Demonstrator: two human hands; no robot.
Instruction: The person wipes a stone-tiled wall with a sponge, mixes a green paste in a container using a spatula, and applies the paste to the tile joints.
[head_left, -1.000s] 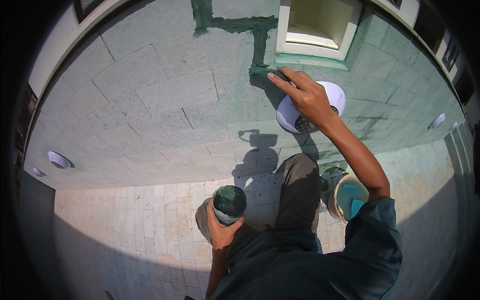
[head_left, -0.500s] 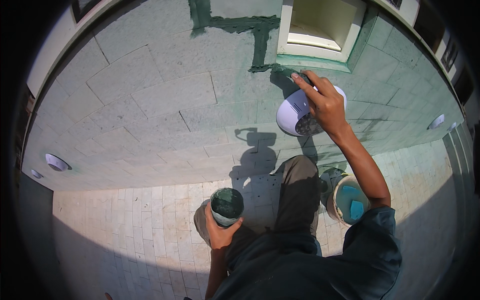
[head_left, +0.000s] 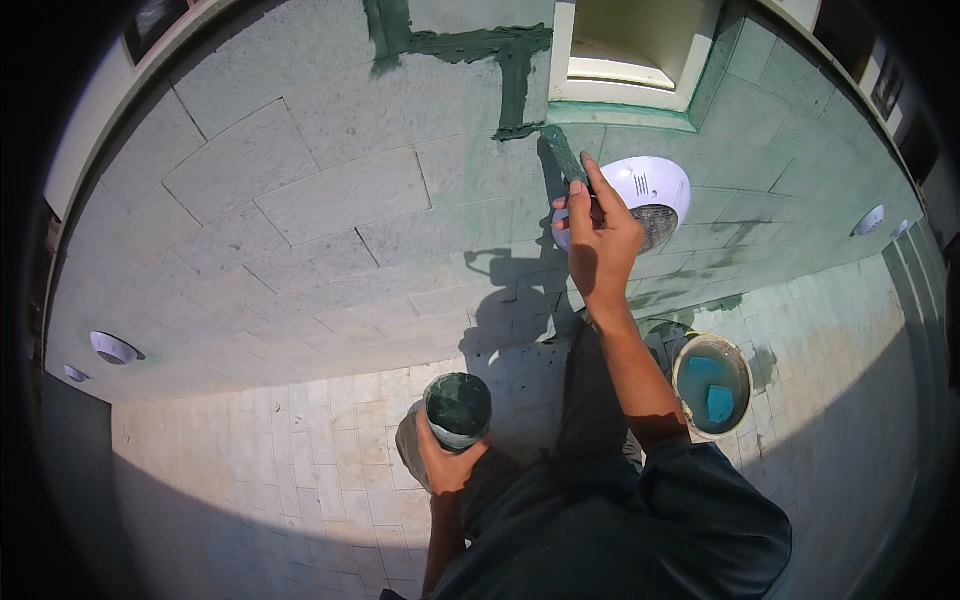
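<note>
My left hand (head_left: 447, 467) is wrapped round a small round pot (head_left: 460, 443), held upright near my left knee. Dark green paste (head_left: 457, 400) coats its inside. In my right hand (head_left: 603, 235) is a flat spreader (head_left: 566, 158) smeared with the same green, pinched between thumb and fingers. Its tip points up at the tiled wall (head_left: 350, 140), just below the white window frame (head_left: 625, 88). Thick green paste (head_left: 480, 45) follows the tile joints left of the window; its lower end is beside the spreader's tip. My right hand partly covers a white wall lamp (head_left: 650, 185).
A bucket of water (head_left: 745, 385) with two blue sponges (head_left: 719, 403) stands on the paved floor (head_left: 300, 460) to my right. More white lamps (head_left: 113, 348) stick out of the wall at far left and far right (head_left: 868, 220). Steps (head_left: 925, 310) lie at the right edge.
My right hand has moved down and left from the wall below the window, bringing the spreader's green face into view. The left hand and pot have hardly moved.
</note>
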